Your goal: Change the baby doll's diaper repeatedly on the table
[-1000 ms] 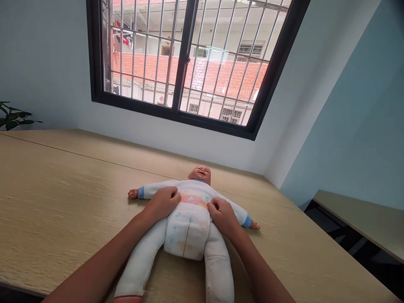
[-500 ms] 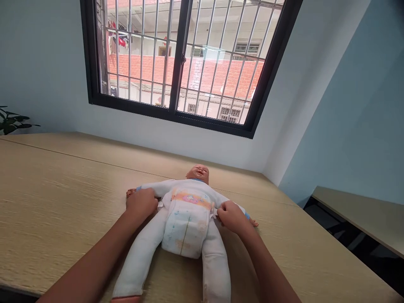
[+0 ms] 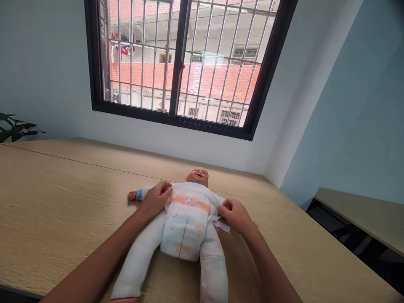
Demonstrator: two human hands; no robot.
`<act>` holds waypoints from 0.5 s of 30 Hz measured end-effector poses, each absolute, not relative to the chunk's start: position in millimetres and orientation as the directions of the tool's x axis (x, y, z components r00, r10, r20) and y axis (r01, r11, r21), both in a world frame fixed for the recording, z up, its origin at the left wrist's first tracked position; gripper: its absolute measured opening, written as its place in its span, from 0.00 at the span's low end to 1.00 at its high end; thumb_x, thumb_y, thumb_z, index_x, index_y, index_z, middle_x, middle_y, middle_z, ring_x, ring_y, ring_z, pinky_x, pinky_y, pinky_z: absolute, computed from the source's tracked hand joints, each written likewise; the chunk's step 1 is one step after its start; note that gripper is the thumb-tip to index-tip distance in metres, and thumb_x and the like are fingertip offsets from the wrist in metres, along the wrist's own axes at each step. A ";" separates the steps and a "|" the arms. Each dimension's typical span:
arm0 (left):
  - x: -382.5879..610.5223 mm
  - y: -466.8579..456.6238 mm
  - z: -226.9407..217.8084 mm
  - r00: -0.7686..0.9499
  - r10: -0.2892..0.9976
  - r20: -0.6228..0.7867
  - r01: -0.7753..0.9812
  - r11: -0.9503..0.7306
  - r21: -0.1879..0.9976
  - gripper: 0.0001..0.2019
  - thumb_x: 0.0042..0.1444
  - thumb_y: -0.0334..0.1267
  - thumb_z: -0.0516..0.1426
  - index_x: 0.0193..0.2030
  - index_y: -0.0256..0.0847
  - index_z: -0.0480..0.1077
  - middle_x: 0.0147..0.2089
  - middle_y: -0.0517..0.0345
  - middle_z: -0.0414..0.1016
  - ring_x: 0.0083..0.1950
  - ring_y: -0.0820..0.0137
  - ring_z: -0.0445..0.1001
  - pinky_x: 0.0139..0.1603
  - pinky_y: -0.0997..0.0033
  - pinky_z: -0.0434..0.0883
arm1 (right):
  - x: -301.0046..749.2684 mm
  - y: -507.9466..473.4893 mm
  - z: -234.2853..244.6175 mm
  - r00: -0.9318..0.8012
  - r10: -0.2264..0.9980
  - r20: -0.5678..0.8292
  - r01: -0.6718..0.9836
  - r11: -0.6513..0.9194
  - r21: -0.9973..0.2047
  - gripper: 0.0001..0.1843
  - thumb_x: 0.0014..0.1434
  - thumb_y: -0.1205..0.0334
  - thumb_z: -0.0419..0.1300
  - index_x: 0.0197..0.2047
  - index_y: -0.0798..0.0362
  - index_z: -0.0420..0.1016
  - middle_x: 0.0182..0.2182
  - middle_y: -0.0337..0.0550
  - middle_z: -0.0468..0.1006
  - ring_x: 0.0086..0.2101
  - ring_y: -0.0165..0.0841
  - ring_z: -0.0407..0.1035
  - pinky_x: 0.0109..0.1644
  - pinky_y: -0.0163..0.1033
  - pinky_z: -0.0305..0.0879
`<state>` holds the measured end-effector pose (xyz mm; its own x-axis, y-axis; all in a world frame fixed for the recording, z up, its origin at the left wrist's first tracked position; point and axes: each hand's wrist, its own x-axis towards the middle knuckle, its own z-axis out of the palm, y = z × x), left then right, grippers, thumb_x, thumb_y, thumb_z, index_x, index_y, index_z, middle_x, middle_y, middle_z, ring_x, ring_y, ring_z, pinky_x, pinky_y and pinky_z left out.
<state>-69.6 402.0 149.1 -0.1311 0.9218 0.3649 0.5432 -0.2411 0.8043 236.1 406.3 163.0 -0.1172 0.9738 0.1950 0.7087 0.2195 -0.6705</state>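
Observation:
A baby doll (image 3: 211,252) in a white suit lies on its back, legs toward me and arms spread. A white diaper (image 3: 181,233) with an orange printed waistband covers its lower body. My left hand (image 3: 158,198) is closed at the diaper's left waist edge, thumb and fingers pinching its side; the fingertips are partly hidden. On the other side, my right hand (image 3: 235,214) has its thumb and fingers together at the diaper's right side edge. A white fastening tab (image 3: 222,227) sticks out loose just below that hand.
The doll rests on a wooden table (image 3: 69,210) pushed against the wall. A barred window (image 3: 173,115) is above it. Leaves of a plant (image 3: 17,129) show at the far left. A second wood-topped surface with a black front (image 3: 347,233) stands at the right.
My left hand has moved up and inward, from beside the doll's hip onto the diaper's waist edge. My right hand has shifted slightly, and the right tab now shows below it.

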 end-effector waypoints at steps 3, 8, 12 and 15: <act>-62.1 400.3 153.0 -0.071 0.945 0.319 0.373 -0.271 0.887 0.20 0.58 0.54 0.50 0.45 0.40 0.70 0.42 0.56 0.75 0.44 0.64 0.72 0.43 0.68 0.69 | 218.3 405.3 161.8 -0.217 0.948 0.234 0.379 0.302 -0.875 0.19 0.55 0.46 0.56 0.35 0.56 0.70 0.25 0.38 0.70 0.26 0.30 0.62 0.30 0.34 0.56; -58.4 389.4 169.2 -0.018 0.978 0.208 0.171 -0.202 0.964 0.24 0.57 0.56 0.50 0.46 0.37 0.69 0.37 0.55 0.75 0.37 0.64 0.72 0.33 0.69 0.67 | 206.3 384.4 181.8 -0.375 0.920 0.112 -0.027 0.110 -0.994 0.24 0.49 0.45 0.65 0.40 0.55 0.71 0.33 0.44 0.75 0.33 0.34 0.69 0.35 0.36 0.62; -59.1 363.8 187.8 0.120 0.991 0.052 -0.036 -0.047 0.998 0.27 0.58 0.61 0.48 0.42 0.38 0.72 0.35 0.53 0.76 0.36 0.64 0.73 0.32 0.70 0.67 | 216.4 364.2 198.0 -0.592 0.801 0.089 -0.191 -0.033 -0.981 0.27 0.49 0.42 0.67 0.44 0.53 0.74 0.31 0.40 0.74 0.26 0.28 0.65 0.29 0.32 0.59; -58.0 337.4 199.2 0.223 0.973 -0.060 -0.023 0.067 0.997 0.27 0.57 0.63 0.51 0.37 0.39 0.74 0.36 0.54 0.77 0.37 0.64 0.72 0.36 0.70 0.68 | 223.5 355.5 199.5 -0.770 0.636 0.046 -0.123 -0.078 -0.989 0.38 0.44 0.26 0.60 0.38 0.56 0.76 0.23 0.40 0.72 0.18 0.26 0.60 0.22 0.33 0.53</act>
<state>-58.0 337.4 199.2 0.2235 0.9729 -0.0599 -0.0234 0.0668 0.9975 223.5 355.5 199.5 -0.7703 0.6360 0.0457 -0.1228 -0.0776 -0.9894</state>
